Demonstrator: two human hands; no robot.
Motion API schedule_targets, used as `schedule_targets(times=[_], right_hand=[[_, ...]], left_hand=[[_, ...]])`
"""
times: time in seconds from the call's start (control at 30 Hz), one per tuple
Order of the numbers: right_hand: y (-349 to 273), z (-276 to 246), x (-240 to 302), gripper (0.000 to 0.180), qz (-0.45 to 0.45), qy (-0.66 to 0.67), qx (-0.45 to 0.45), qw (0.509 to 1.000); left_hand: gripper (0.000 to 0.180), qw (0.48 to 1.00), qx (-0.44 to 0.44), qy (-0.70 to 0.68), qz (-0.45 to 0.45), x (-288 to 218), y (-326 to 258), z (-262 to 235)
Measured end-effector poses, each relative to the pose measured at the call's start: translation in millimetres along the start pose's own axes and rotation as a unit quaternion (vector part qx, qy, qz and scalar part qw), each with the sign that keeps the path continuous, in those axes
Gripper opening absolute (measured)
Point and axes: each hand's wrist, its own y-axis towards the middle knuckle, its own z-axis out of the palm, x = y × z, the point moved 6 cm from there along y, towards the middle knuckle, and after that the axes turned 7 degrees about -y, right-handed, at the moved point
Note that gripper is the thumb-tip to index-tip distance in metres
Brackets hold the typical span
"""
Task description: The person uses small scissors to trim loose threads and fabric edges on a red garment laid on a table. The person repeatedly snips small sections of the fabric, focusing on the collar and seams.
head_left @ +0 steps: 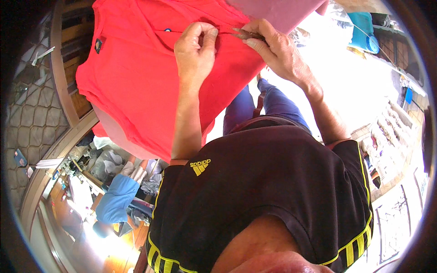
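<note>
A bright red garment [132, 86] lies spread in front of me, with a dark label inside its neckline at the left. My left hand [195, 52] is over the garment, thumb and forefinger pinched together at a dark line along the cloth. Whatever is between those fingertips is too small to make out. To its right, my right hand [280, 52] is closed around small metal thread snips [244, 34]. Their pointed tips face the left hand, close to the same line. Part of the snips is hidden by the fingers.
A dusty pink surface [291, 11] shows under the garment's far edge. At the far right stands a blue plastic container [362, 32]. Another person in a blue shirt [117, 196] is at the lower left, near plastic bags [108, 163]. Wooden slats [77, 57] border the left side.
</note>
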Motion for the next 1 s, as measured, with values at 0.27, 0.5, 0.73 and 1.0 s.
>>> schedule_targets(times=[0.27,0.5,0.73,1.0], right_hand=[[23,18,21,0.020,-0.081,-0.167,-0.015,0.983],[34,29,25,0.016,-0.146,-0.156,-0.021,0.977],[15,9,20,0.014,-0.116,-0.128,0.040,0.984],[29,2,10,0.022,-0.035,0.006,0.022,0.999]], left_hand=[[0.004,0.976,0.002,-0.208,-0.056,19,-5,-11],[0.005,0.986,-0.016,-0.167,0.019,12,-5,-15],[0.007,0.984,0.058,-0.149,0.075,-5,-19,-26],[0.007,0.975,0.209,0.048,0.057,-43,-49,-16]])
